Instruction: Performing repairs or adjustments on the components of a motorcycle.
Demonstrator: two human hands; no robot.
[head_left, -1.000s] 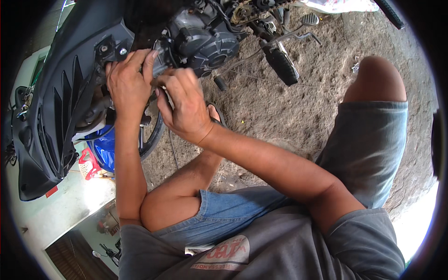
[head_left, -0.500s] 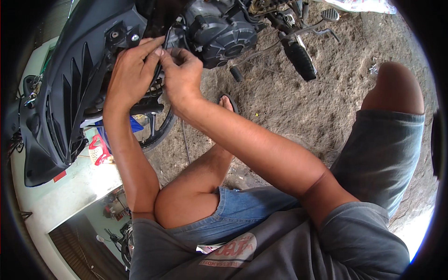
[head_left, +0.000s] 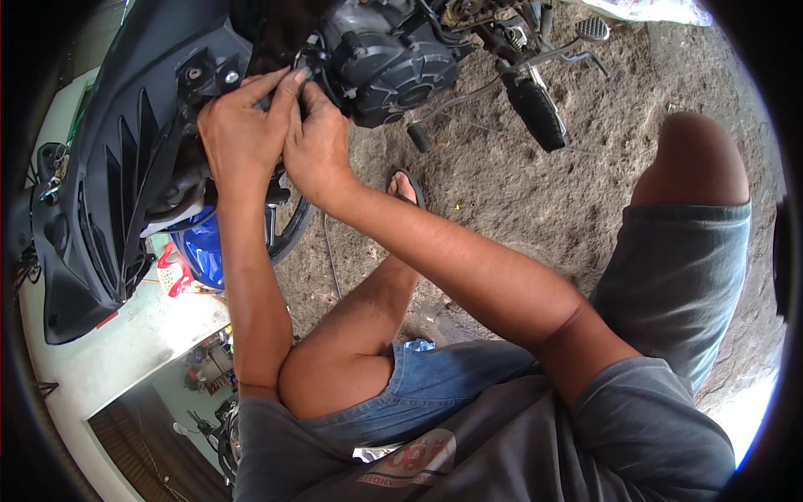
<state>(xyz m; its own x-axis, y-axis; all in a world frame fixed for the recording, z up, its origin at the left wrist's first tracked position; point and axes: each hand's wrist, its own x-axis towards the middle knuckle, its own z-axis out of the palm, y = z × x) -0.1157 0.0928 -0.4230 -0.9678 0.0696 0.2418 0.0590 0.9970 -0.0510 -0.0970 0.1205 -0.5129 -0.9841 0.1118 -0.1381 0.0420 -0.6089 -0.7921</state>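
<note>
Nearest, a grey T-shirt (head_left: 535,443) and blue denim shorts (head_left: 443,389) at the lower edge, with a bent bare knee (head_left: 330,381) below the left forearm and a second knee (head_left: 698,159) far out to the right of both hands. Just beyond the right wrist, a sandalled foot (head_left: 404,186) on packed dirt ground (head_left: 519,192).

Further up, both forearms converging. Left hand (head_left: 238,130) knuckles up, fingers curled and reaching forward, fingertips pressed on a small part at the edge of the motorcycle engine cover (head_left: 397,71). Right hand (head_left: 316,146) touching the left hand's side, thumb and fingers drawn together at the same spot; whether anything is pinched between them cannot be told, as the fingers hide it.

Left of the hands, black motorcycle fairing (head_left: 109,192) with slanted vents, and below it a blue fender (head_left: 201,255) over a wheel (head_left: 293,226).

Right of and beyond the hands, a black footpeg (head_left: 535,113) and a metal pedal (head_left: 590,32).
</note>
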